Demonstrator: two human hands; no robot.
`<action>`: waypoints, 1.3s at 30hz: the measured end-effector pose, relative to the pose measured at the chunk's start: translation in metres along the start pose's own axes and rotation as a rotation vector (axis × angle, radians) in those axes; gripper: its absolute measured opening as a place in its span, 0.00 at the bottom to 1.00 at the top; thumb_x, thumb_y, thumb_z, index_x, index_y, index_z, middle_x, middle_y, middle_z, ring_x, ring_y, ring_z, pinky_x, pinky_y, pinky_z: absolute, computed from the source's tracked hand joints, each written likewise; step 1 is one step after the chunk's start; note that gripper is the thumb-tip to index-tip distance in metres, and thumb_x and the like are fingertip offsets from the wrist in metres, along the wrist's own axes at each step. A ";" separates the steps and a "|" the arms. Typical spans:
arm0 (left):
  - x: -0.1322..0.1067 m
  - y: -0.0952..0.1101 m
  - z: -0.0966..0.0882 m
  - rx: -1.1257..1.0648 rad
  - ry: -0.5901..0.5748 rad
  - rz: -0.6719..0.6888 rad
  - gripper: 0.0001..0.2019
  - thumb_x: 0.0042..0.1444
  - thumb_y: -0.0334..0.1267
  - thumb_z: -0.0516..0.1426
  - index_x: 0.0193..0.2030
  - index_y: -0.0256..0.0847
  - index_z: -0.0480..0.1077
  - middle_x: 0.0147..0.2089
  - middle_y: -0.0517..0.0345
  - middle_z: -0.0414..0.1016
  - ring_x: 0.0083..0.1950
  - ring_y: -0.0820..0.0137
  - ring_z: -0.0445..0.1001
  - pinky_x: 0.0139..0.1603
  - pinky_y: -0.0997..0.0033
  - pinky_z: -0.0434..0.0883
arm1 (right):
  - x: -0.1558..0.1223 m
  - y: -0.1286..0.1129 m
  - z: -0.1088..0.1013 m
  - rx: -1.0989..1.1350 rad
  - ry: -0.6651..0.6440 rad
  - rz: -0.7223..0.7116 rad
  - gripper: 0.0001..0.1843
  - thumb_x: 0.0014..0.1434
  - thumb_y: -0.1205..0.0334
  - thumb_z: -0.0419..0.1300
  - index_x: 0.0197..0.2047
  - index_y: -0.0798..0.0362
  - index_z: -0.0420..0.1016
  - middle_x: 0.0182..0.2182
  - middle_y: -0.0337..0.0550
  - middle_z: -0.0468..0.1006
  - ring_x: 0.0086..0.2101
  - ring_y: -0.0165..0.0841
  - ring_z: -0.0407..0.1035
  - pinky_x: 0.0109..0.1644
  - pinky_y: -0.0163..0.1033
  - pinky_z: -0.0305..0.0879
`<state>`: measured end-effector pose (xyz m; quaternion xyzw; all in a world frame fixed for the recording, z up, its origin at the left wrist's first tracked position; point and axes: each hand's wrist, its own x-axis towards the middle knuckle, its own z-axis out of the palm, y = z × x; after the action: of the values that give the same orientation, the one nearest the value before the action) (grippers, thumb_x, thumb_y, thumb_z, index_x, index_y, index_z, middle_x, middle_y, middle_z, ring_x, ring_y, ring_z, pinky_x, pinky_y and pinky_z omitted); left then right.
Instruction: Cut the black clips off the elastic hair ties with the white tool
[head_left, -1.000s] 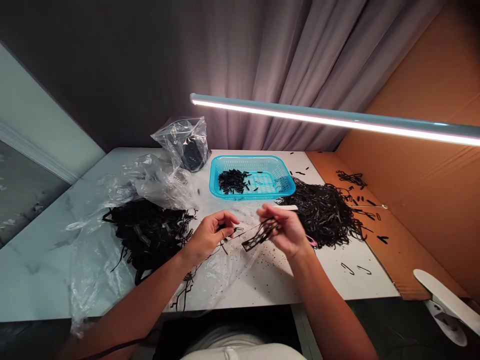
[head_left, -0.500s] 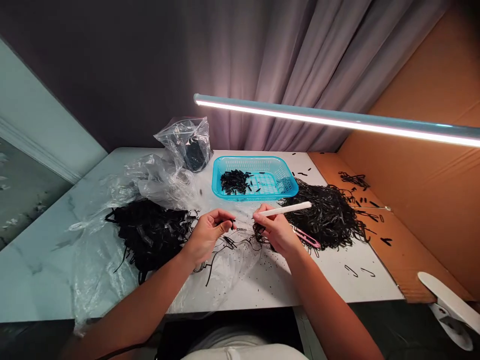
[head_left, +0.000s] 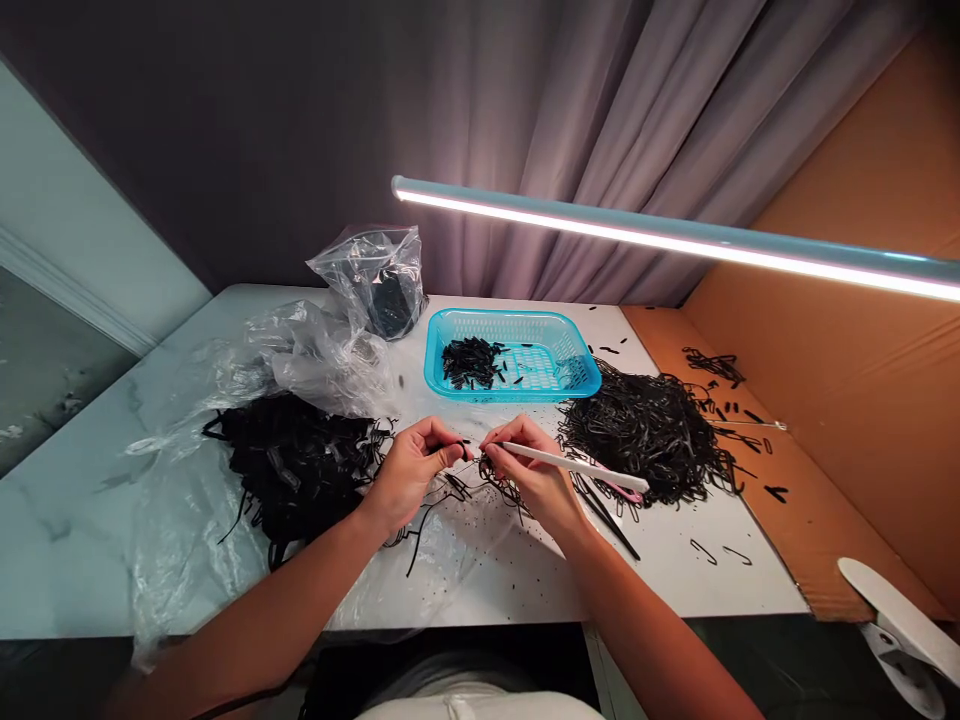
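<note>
My left hand [head_left: 411, 470] is closed, thumb and forefinger pinching a small black piece [head_left: 462, 450]. Close beside it, my right hand [head_left: 534, 468] grips a slim white pen-like tool [head_left: 581, 463], its tip pointing at the black piece; whether they touch is unclear. The tool's rear end slopes down to the right. Under and between the hands lie thin black loops [head_left: 510, 492] and loose strands. A pink-handled tool [head_left: 636, 494] lies partly hidden behind the white one, and a slender black tool [head_left: 616, 530] rests beside my right wrist.
A blue basket [head_left: 514, 396] at the back holds short black pieces. Left is a heap of black strips [head_left: 292, 480] on clear plastic [head_left: 202, 540]; right, a pile of black loops [head_left: 649, 430]. A filled clear bag [head_left: 390, 290] stands behind. A lit tube lamp [head_left: 660, 240] crosses above.
My right hand has moved left toward my left hand. The white tool has swung from pointing up-right to sloping down-right. The slender black tool has come into view.
</note>
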<state>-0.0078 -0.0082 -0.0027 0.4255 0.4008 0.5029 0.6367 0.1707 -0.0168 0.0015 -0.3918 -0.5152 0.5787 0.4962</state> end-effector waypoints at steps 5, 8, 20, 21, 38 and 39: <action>0.001 -0.005 0.000 0.095 -0.004 0.069 0.09 0.50 0.33 0.66 0.29 0.38 0.69 0.29 0.62 0.75 0.35 0.75 0.72 0.41 0.74 0.66 | -0.001 -0.001 0.000 -0.084 -0.048 -0.064 0.10 0.58 0.60 0.64 0.30 0.55 0.67 0.37 0.42 0.74 0.34 0.28 0.65 0.34 0.33 0.58; 0.001 -0.009 0.000 0.136 -0.011 0.105 0.08 0.50 0.32 0.66 0.29 0.39 0.70 0.29 0.63 0.74 0.34 0.75 0.71 0.40 0.75 0.66 | -0.003 0.000 0.001 -0.103 -0.046 -0.081 0.11 0.58 0.61 0.64 0.28 0.55 0.68 0.39 0.44 0.76 0.36 0.29 0.67 0.37 0.34 0.60; 0.001 -0.016 -0.002 0.224 0.000 0.186 0.09 0.50 0.31 0.65 0.28 0.38 0.68 0.30 0.63 0.72 0.34 0.75 0.69 0.39 0.75 0.66 | -0.004 0.001 0.000 -0.260 -0.055 -0.174 0.09 0.60 0.59 0.63 0.30 0.54 0.73 0.38 0.44 0.77 0.38 0.30 0.71 0.40 0.35 0.64; 0.001 -0.016 -0.001 0.230 0.004 0.189 0.09 0.50 0.32 0.65 0.28 0.38 0.68 0.30 0.62 0.72 0.34 0.74 0.69 0.39 0.74 0.66 | -0.004 0.001 0.000 -0.264 -0.057 -0.179 0.09 0.60 0.59 0.63 0.30 0.54 0.74 0.38 0.44 0.77 0.38 0.30 0.71 0.40 0.35 0.64; -0.002 -0.011 0.006 0.227 0.075 0.147 0.08 0.52 0.37 0.66 0.39 0.40 0.76 0.38 0.59 0.79 0.42 0.73 0.76 0.46 0.74 0.70 | -0.003 0.000 0.004 -0.461 0.028 -0.283 0.03 0.57 0.68 0.59 0.32 0.53 0.73 0.40 0.44 0.79 0.38 0.31 0.73 0.41 0.36 0.67; -0.002 -0.012 0.006 0.207 0.087 0.140 0.08 0.52 0.36 0.66 0.38 0.40 0.75 0.37 0.60 0.78 0.41 0.73 0.75 0.46 0.74 0.70 | -0.003 0.001 0.003 -0.440 0.051 -0.254 0.02 0.58 0.67 0.59 0.33 0.53 0.72 0.41 0.44 0.79 0.37 0.31 0.73 0.40 0.36 0.67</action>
<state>0.0007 -0.0121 -0.0120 0.4937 0.4469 0.5201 0.5349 0.1681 -0.0207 0.0008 -0.4369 -0.6613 0.3757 0.4803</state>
